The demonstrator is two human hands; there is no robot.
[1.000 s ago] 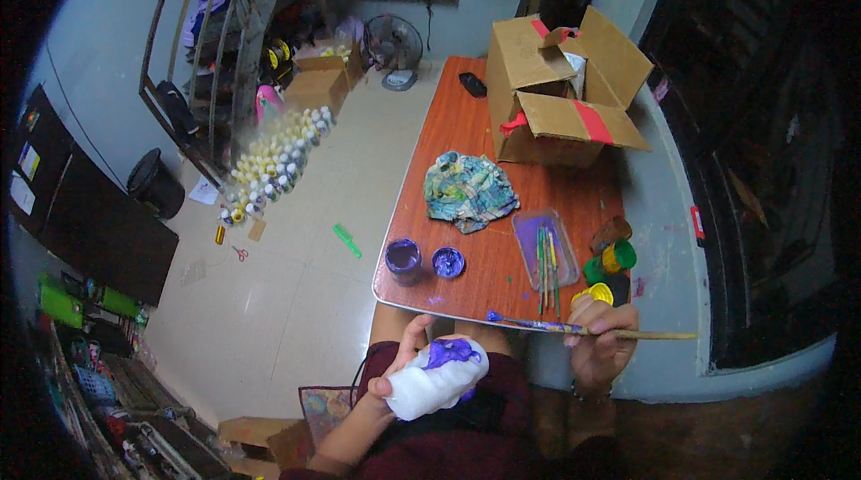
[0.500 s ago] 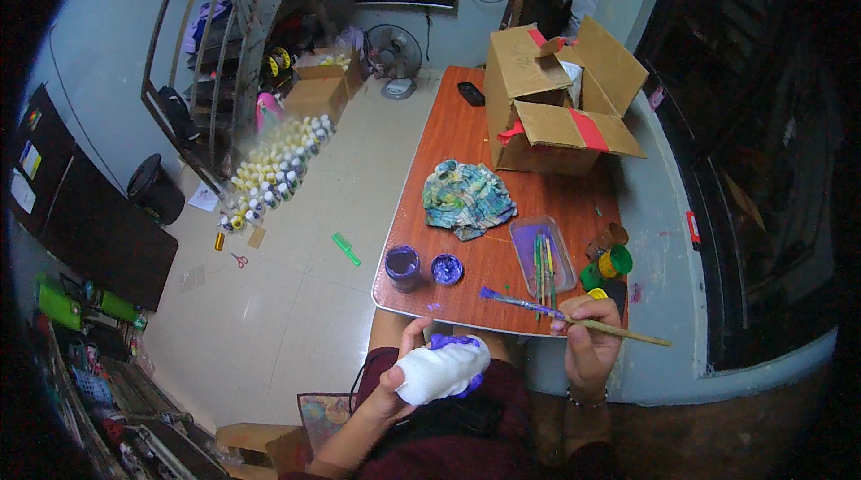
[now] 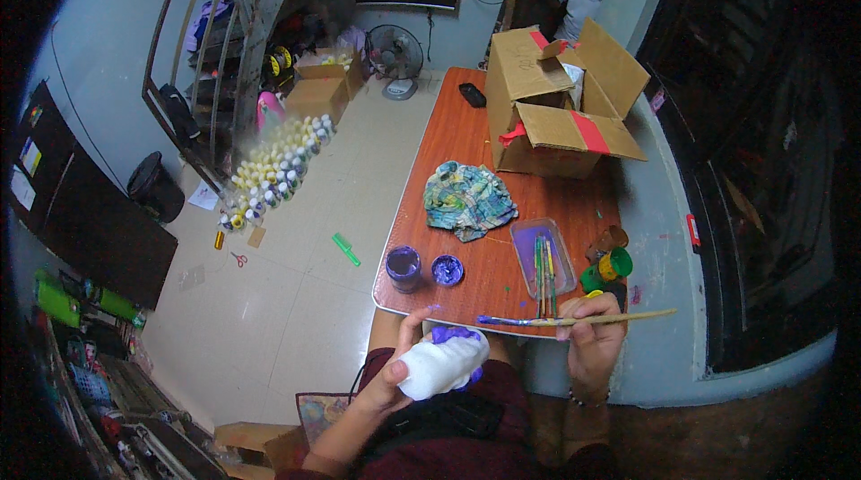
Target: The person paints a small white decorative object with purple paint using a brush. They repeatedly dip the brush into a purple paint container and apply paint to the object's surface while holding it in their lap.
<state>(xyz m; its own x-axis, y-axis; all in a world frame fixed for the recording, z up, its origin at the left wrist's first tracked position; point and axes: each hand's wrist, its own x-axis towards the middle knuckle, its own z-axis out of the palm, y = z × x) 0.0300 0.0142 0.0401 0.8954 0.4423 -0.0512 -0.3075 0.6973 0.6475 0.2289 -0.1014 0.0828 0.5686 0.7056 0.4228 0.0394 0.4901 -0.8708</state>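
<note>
My left hand [image 3: 393,383] grips a white rounded object [image 3: 439,367] with purple paint on its top and lower right side; its exact kind is unclear. In my right hand [image 3: 594,337] is a paintbrush [image 3: 529,321], held level, its purple-coated bristles pointing left, just above and apart from the white object. A jar of dark purple paint [image 3: 403,270] stands at the near left of the table, beside its paint-smeared lid [image 3: 447,270]. Several brushes [image 3: 543,278] lie in a clear plastic tray [image 3: 569,258] of purplish liquid.
The red-brown table [image 3: 420,202] also bears a crumpled stained cloth [image 3: 469,198], an open cardboard box [image 3: 547,150], a dark phone-like object [image 3: 472,95] and paint jars [image 3: 615,262]. Many white-capped bottles [image 3: 278,166] stand on the floor. A person [image 3: 578,0] is at the far doorway.
The brush has swung from slanting to nearly level, its bristles dropping closer to the white object. My left hand stays almost still. The person in the doorway has shifted slightly.
</note>
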